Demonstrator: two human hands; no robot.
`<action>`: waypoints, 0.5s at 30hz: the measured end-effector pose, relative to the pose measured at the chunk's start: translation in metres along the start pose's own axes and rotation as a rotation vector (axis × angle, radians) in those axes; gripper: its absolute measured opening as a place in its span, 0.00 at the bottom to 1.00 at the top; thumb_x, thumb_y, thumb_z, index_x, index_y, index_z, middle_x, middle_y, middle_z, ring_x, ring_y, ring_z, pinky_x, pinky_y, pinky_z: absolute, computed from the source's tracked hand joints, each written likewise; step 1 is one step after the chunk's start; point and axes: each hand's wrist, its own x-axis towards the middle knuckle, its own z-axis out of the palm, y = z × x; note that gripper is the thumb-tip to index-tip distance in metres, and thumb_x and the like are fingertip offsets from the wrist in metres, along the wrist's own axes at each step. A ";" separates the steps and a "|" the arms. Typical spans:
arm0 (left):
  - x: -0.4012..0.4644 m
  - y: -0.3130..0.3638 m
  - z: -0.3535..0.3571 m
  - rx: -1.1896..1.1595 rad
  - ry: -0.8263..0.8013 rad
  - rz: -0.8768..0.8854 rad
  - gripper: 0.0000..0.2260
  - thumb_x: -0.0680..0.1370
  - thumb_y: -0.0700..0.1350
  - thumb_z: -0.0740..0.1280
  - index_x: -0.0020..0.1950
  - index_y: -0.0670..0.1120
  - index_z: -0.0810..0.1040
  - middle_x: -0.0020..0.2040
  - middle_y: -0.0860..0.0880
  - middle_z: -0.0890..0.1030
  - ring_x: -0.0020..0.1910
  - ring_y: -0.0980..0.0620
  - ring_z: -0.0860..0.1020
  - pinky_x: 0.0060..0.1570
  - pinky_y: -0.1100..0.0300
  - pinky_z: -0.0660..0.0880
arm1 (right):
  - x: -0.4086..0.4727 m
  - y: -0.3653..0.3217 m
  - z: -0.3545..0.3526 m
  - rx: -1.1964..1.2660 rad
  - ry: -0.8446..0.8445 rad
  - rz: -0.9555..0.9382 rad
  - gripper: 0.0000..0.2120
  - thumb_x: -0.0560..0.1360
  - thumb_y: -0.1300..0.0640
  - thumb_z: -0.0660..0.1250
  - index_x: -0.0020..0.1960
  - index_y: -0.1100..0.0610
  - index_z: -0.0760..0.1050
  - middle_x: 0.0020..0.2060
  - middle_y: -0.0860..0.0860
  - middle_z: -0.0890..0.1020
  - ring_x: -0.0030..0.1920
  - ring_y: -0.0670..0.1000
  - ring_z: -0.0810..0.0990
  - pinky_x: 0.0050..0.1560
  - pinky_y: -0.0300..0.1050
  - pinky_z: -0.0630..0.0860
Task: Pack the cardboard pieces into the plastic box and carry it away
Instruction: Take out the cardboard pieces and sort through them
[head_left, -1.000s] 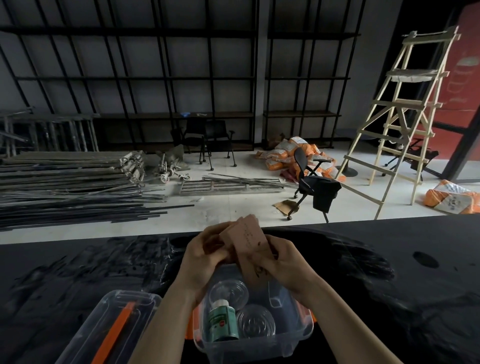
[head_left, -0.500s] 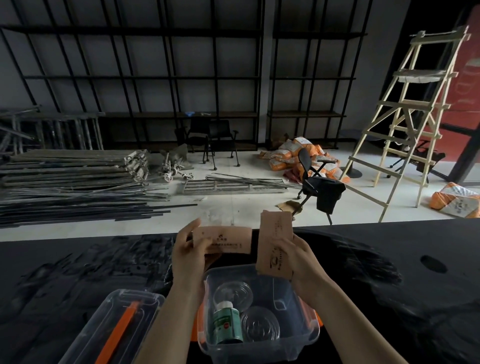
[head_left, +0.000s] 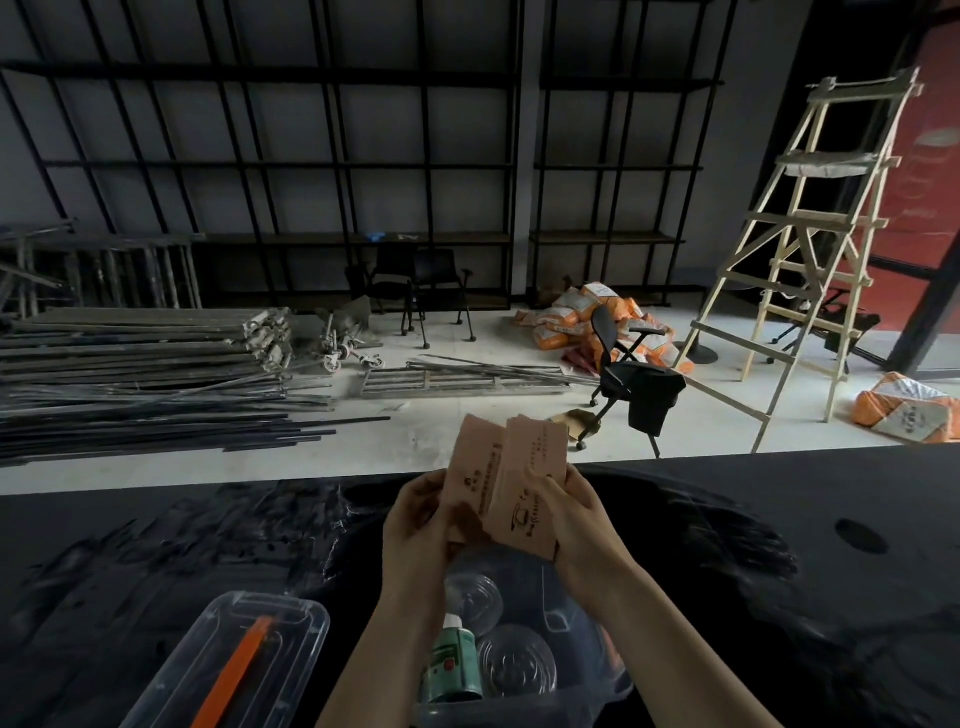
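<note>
Your left hand (head_left: 415, 519) and right hand (head_left: 582, 512) are raised together above the open plastic box (head_left: 576, 696), which sits on the dark tabletop (head_left: 779, 519) right in front of you. Each hand's grip is closed on a cardboard piece: your left grip pinches the left cardboard piece (head_left: 470, 478) along its lower left edge, and your right grip wraps the lower right side of the right cardboard piece (head_left: 530, 488), thumb across its printed face. Both pieces stand nearly upright, side by side, with the right one overlapping the edge of the left, and their lower ends hang just above the box opening. Inside the box you can see a green bottle (head_left: 451, 660) with a white cap and two clear round lids (head_left: 517, 660) lying beside it. To the left of the box, the clear box lid (head_left: 234, 665) lies on the tabletop with an orange strip (head_left: 236, 675) running along it. Beyond the tabletop's far edge, the floor holds a wooden ladder (head_left: 800, 249), a black office chair (head_left: 631, 379) and a stack of metal bars (head_left: 145, 374).
</note>
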 end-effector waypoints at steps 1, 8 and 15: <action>0.000 0.001 0.000 -0.014 0.002 -0.015 0.13 0.74 0.29 0.68 0.54 0.43 0.81 0.52 0.38 0.85 0.49 0.35 0.83 0.46 0.42 0.81 | 0.000 0.000 0.000 -0.002 -0.010 0.002 0.12 0.78 0.56 0.69 0.62 0.54 0.78 0.53 0.60 0.86 0.55 0.62 0.84 0.51 0.61 0.83; -0.016 0.000 0.017 -0.096 -0.096 -0.111 0.09 0.81 0.30 0.57 0.53 0.40 0.73 0.42 0.39 0.81 0.38 0.44 0.80 0.34 0.52 0.80 | -0.005 0.005 0.010 -0.137 -0.022 -0.070 0.13 0.79 0.55 0.68 0.62 0.54 0.72 0.51 0.57 0.84 0.47 0.53 0.85 0.37 0.43 0.82; -0.015 -0.004 0.013 0.025 -0.159 -0.030 0.19 0.81 0.29 0.54 0.62 0.46 0.78 0.49 0.39 0.85 0.40 0.48 0.85 0.35 0.54 0.81 | -0.005 0.006 0.004 -0.219 -0.125 -0.082 0.12 0.79 0.54 0.68 0.62 0.49 0.77 0.51 0.55 0.86 0.52 0.55 0.86 0.51 0.53 0.84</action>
